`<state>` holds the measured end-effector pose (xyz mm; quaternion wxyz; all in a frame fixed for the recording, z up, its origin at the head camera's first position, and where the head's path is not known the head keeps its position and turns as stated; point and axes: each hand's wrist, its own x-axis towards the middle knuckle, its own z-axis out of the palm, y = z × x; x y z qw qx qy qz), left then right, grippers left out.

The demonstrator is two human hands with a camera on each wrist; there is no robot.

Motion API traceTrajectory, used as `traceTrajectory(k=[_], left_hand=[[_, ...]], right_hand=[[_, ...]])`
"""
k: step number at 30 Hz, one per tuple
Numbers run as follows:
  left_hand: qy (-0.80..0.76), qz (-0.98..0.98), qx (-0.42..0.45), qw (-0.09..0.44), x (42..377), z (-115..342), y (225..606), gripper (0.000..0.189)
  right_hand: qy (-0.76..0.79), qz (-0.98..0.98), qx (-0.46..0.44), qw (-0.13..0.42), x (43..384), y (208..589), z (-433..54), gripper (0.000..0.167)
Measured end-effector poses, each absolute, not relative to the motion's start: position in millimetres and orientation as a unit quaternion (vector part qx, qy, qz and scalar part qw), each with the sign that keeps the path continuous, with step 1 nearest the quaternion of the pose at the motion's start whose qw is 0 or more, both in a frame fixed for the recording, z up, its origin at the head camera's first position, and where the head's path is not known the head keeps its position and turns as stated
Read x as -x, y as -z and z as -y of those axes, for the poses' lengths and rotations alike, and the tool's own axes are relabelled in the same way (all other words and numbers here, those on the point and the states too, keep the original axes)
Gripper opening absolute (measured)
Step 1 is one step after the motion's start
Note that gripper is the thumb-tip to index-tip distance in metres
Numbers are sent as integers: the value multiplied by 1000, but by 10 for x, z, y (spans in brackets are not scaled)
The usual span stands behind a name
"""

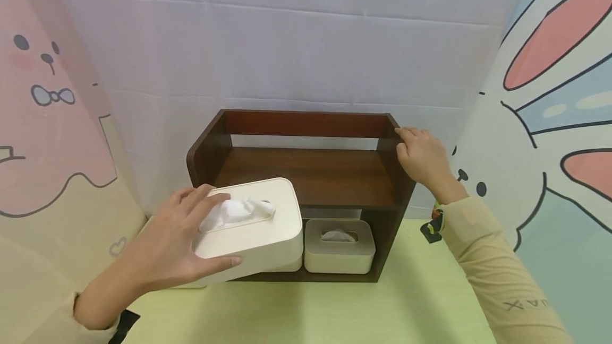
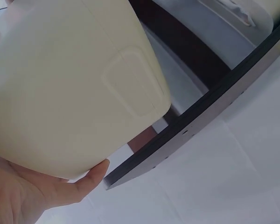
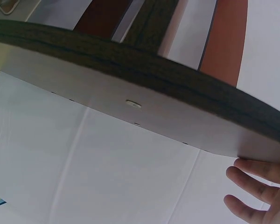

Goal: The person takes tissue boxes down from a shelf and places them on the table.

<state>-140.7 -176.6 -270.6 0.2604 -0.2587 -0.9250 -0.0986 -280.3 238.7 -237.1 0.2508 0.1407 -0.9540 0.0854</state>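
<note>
My left hand (image 1: 174,240) grips a white tissue box (image 1: 258,246) by its sides, thumb along the near side and fingers over the far top edge. The box is tilted, with a white tissue (image 1: 236,211) poking from its slot, and it overlaps the left front of a dark brown two-tier shelf (image 1: 306,174). The left wrist view shows the box's pale underside (image 2: 65,93) close to the shelf's side panel. My right hand (image 1: 425,155) rests on the upper edge of the right side panel (image 3: 177,119); in the right wrist view its fingertips are right at the panel.
A second tissue box (image 1: 339,254) stands in the shelf's lower right, and part of another (image 1: 291,265) shows behind the held one. The shelf stands on a pale green tabletop (image 1: 334,312) against a white cloth backdrop (image 1: 287,52). Cartoon-printed panels flank both sides.
</note>
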Motion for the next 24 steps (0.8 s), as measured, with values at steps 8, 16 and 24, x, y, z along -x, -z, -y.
traceTrajectory(k=[8, 16, 24], left_hand=[[111, 922, 264, 259, 1377, 1777, 2999, 84], [106, 927, 253, 254, 1379, 1819, 3436, 88], [99, 928, 247, 262, 1362, 1880, 3824, 90]], right_hand=[[-81, 954, -141, 253, 2808, 2373, -2398, 44], [-83, 955, -139, 248, 2811, 2374, -2401, 45], [-84, 954, -140, 252, 2816, 2376, -2404, 45]])
